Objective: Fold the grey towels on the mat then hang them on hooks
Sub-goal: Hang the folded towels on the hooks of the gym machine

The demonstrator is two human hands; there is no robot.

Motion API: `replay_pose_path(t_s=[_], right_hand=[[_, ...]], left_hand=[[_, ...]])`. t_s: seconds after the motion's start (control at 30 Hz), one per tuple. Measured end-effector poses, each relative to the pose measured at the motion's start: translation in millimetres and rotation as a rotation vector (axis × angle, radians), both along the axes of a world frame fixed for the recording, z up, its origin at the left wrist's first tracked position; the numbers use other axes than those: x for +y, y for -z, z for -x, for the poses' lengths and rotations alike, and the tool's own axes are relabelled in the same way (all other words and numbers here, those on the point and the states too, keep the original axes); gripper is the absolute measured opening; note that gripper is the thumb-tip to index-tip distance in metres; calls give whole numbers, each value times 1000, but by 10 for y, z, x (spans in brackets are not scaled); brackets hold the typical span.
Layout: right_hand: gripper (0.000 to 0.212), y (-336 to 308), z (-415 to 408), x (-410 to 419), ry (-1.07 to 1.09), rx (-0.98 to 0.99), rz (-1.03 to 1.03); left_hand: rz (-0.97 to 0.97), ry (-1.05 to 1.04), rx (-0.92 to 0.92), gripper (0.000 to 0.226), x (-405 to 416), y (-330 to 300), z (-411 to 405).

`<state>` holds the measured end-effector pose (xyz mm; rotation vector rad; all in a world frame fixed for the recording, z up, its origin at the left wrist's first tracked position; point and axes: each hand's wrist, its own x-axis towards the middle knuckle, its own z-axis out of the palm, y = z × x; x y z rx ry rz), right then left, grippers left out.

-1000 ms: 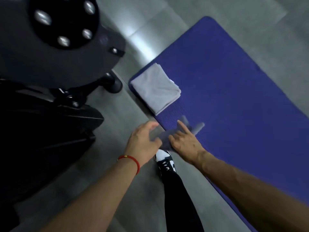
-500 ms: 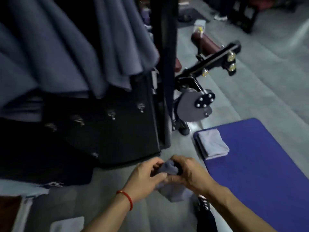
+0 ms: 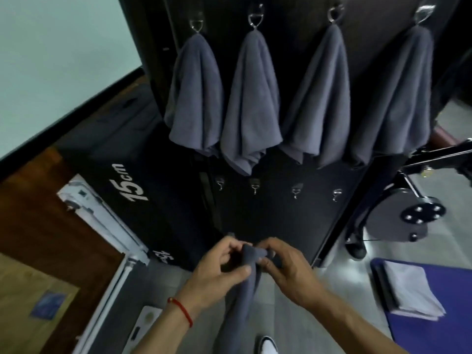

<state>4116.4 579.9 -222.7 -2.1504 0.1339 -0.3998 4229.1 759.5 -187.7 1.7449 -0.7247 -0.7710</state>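
Both hands hold a dark grey towel (image 3: 241,297) in front of a black panel (image 3: 319,213). My left hand (image 3: 219,272) and my right hand (image 3: 286,267) pinch its top corner (image 3: 251,252) from either side while the rest hangs down between my arms. Several grey towels (image 3: 251,103) hang from an upper row of hooks (image 3: 255,17). Below them is a lower row of bare metal hooks (image 3: 255,187), just above my hands. A folded light grey towel (image 3: 411,290) lies on the corner of the blue mat (image 3: 439,330) at the lower right.
A black box marked "15cm" (image 3: 127,185) stands left of the panel. A wooden surface (image 3: 38,238) and a white frame (image 3: 102,221) are at the far left. A black exercise machine with a round disc (image 3: 401,215) stands right. My shoe (image 3: 268,346) shows on the grey floor.
The view has lifted from the floor and mat toward the hook panel. The towel, bunched between both hands before, now hangs from its pinched top corner, raised closer to the lower hooks.
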Motion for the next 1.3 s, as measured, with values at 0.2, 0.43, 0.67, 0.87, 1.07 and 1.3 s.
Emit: replay_pose_path(t_s=[0.2, 0.43, 0.67, 0.87, 1.07, 1.3], right_hand=[[4, 279, -835, -91, -43, 57, -128], [11, 782, -1679, -362, 81, 170, -184], [20, 1301, -2522, -385, 380, 125, -151], [18, 1397, -2905, -220, 798, -80, -148], [16, 1627, -3027, -276, 760, -101, 214], [30, 1732, -3011, -182, 776, 53, 402]], left_hand=[[-40, -335, 38, 35, -54, 185, -654], [-332, -326, -424, 22, -269, 706, -1567], [-267, -309, -393, 17, -698, 1297, -2471], [-103, -457, -501, 14, -1105, 1439, -2788], [-37, -530, -509, 9, -1241, 1736, -2825], [-63, -397, -562, 14, -1132, 1900, -2853]])
